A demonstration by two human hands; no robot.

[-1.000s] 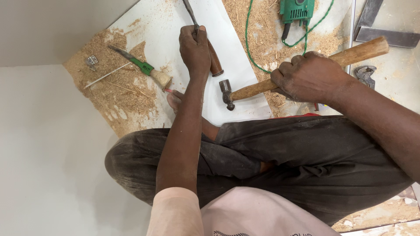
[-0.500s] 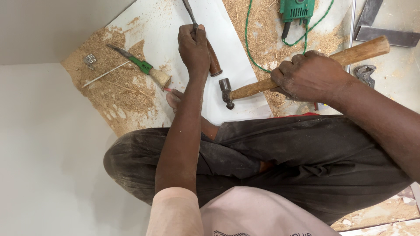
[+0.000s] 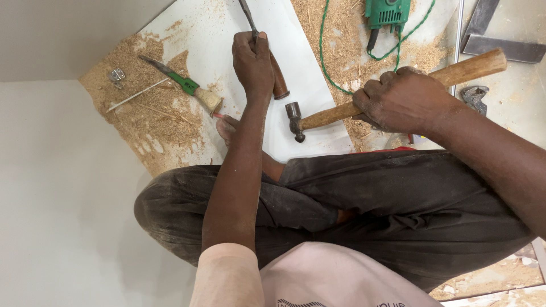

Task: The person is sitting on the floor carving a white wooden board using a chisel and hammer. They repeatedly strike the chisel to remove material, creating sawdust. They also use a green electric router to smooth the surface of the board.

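My left hand (image 3: 253,63) grips a chisel (image 3: 277,78) by its brown wooden handle, with the metal blade pointing away onto a white board (image 3: 301,62). My right hand (image 3: 401,99) is wrapped around the wooden handle of a hammer (image 3: 324,116); its dark metal head hangs just above the board, to the right of the chisel handle. I sit with my legs in dark trousers (image 3: 341,210) folded over the board's near edge, and a bare foot (image 3: 226,128) rests on it below my left wrist.
A second chisel with a green handle (image 3: 185,85) lies in sawdust (image 3: 151,116) on the left, near a small metal hinge (image 3: 117,74) and a thin stick. A green power tool (image 3: 388,12) with a green cord sits at the top. A metal square (image 3: 500,42) and pliers (image 3: 473,96) lie right.
The view has shifted slightly; the green-handled chisel and sawdust appear a little further left. Both hands keep their grips and nearly the same positions.
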